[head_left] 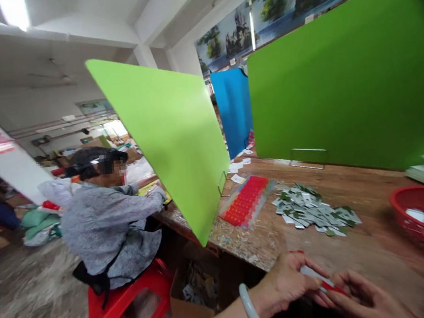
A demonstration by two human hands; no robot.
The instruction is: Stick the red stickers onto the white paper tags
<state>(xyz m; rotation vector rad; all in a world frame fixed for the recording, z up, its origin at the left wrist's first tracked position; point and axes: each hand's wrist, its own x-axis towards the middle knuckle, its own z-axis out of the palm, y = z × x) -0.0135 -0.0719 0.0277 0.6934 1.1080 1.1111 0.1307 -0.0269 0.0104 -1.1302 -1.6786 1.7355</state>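
Low at the table's front edge, my left hand (291,281), with a pale bangle (251,308) on its wrist, is closed on a small flat red and white piece (318,276). Fingers of my right hand (367,296) pinch the red end of that same piece. What kind of thing it is cannot be made out. Beyond my hands lies a pile of small white and green flat pieces (313,209). A sheet of red pieces (245,200) rests to the left of the pile.
Upright green dividers (172,132) (338,78) and a blue divider (233,110) stand on the wooden table (272,171). To the right is a red basket (406,221) with white pieces inside. A cardboard box (188,307) stands below. Leftward, a co-worker (102,223) sits on a red stool (131,304).
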